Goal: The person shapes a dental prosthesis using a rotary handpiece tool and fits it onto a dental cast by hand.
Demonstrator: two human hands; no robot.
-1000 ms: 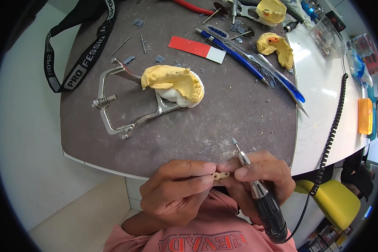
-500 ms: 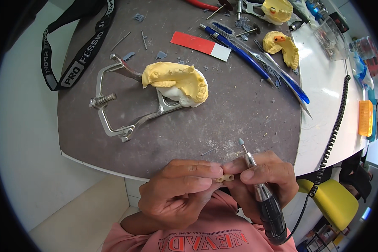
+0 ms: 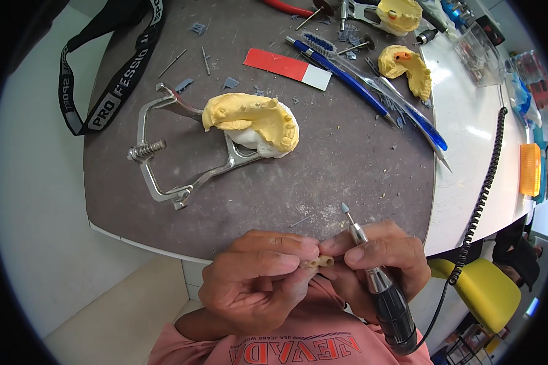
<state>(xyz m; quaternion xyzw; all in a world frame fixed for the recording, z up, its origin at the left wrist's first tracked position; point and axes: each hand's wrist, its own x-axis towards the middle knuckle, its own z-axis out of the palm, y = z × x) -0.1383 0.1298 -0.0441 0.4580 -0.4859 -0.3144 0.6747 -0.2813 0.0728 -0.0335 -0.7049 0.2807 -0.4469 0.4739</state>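
Just past the table's front edge, my left hand (image 3: 249, 283) pinches a small tooth-coloured dental bridge (image 3: 321, 262) with hollow undersides. My right hand (image 3: 393, 252) is wrapped round a rotary handpiece (image 3: 393, 313), black at the back and silver in front. Its pointed grey-blue bur (image 3: 345, 208) aims up and away, apart from the bridge. The right thumb and fingertips are close beside the bridge; whether they touch it I cannot tell. Farther off, a yellow dental model (image 3: 252, 115) on white plaster is fixed to a metal articulator (image 3: 149, 182).
Pale dust (image 3: 326, 216) lies beyond my hands. A red and white strip (image 3: 286, 68), a blue pen (image 3: 353, 84) and another yellow model (image 3: 415, 79) lie at the back. A black strap (image 3: 119, 91) hangs at left; a coiled cord (image 3: 484, 188) runs down the right.
The bridge has turned slightly in my left fingers and shows more of its hollow side. Both hands have shifted a little left; the handpiece stays in my right hand.
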